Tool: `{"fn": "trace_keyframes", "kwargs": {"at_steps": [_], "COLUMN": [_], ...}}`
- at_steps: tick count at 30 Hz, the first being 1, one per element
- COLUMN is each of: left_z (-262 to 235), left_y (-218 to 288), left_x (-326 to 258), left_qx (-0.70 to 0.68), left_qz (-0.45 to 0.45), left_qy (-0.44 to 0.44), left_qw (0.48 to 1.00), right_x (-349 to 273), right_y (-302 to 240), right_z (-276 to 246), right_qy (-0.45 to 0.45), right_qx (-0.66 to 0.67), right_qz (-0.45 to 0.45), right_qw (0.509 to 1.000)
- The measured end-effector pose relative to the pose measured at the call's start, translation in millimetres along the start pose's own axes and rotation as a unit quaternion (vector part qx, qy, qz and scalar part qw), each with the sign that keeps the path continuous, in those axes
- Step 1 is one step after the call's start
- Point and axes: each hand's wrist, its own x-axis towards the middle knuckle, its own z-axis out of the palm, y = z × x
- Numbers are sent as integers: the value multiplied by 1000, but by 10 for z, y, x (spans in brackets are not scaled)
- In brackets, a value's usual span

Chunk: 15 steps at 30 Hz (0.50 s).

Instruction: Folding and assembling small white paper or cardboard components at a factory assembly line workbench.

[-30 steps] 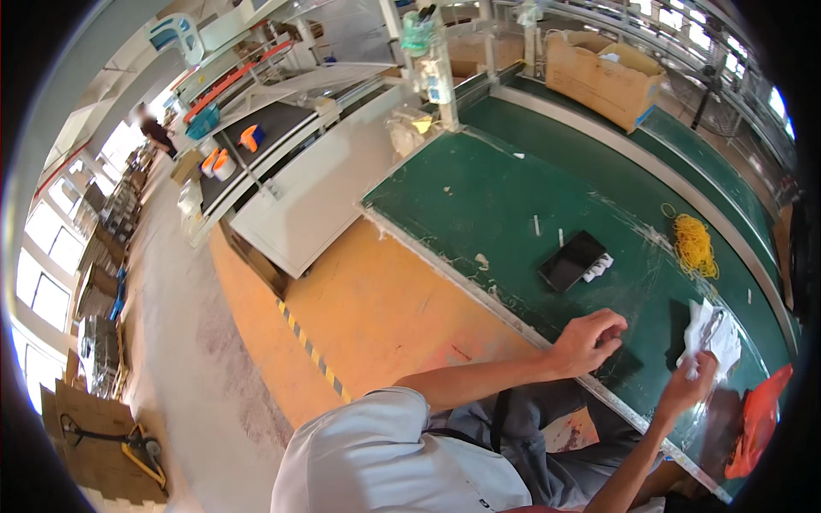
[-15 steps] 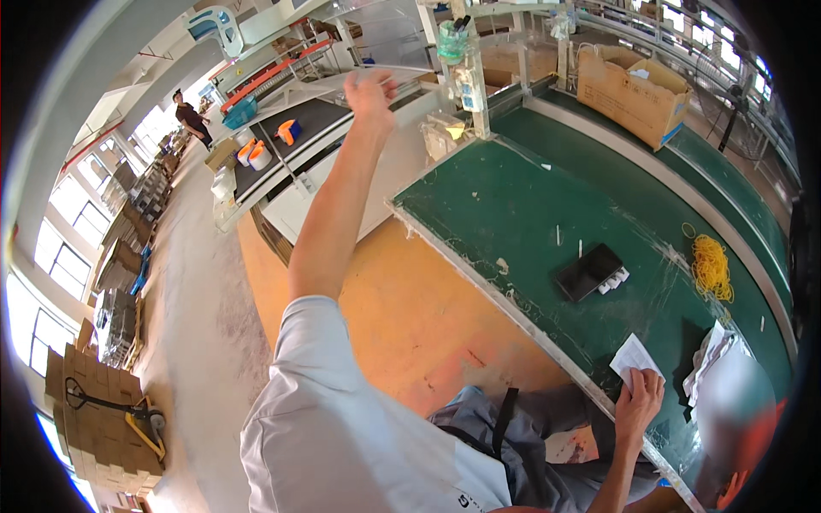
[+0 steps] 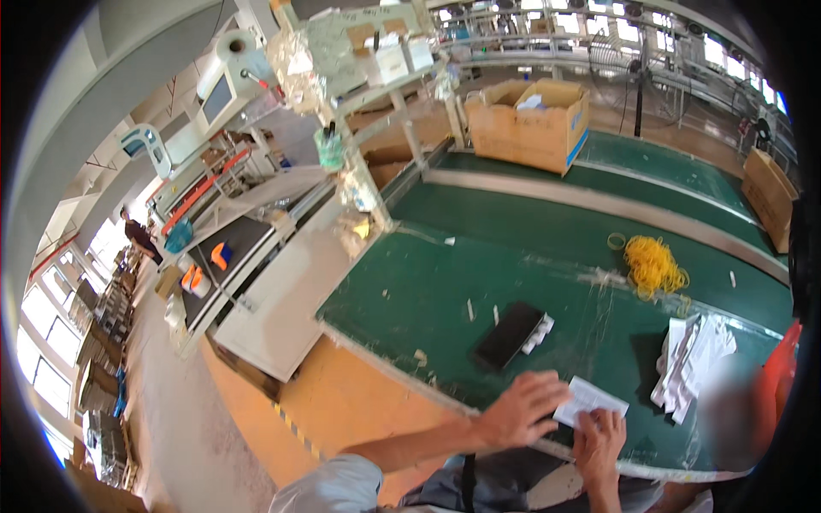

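A small white printed paper (image 3: 594, 397) lies at the near edge of the green table (image 3: 376, 299). My right hand (image 3: 600, 438) has its curled fingers on the paper's near edge, gripping it. From the left, my left hand (image 3: 523, 410) reaches the paper, fingers stretched out and loosely apart; its fingertips are beside or on the paper's left edge, I cannot tell which. Just beyond the left hand lies a flat black rectangular object (image 3: 510, 333), with small white pieces (image 3: 539, 333) poking out at its right end. To the right sits a crumpled stack of white papers (image 3: 691, 359).
A heap of yellow rubber bands (image 3: 652, 267) lies farther back on the table. Beyond a metal rail stands an open cardboard box (image 3: 528, 128). A black-topped conveyor (image 3: 248, 244) with orange-and-white tape dispensers is at left. Someone's red-orange sleeve (image 3: 776, 372) shows at the right edge.
My left hand has come down from its raised reach toward the conveyor to beside the paper. The view has turned right. My right hand stays with the paper.
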Motion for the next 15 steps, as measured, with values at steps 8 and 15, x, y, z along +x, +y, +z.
{"fn": "trace_keyframes", "kwargs": {"at_steps": [8,15], "left_z": [497,406], "left_y": [-104,-111], "left_x": [-102,13], "left_qx": [-7,-48], "left_qz": [1,-34], "left_qy": [-93,-78], "left_qw": [996,995], "right_x": [75,102], "right_y": [-97,36], "right_z": [-146,-79], "right_qy": [-39,-37], "right_qx": [21,46], "right_qz": [26,44], "right_qw": [999,997]}}
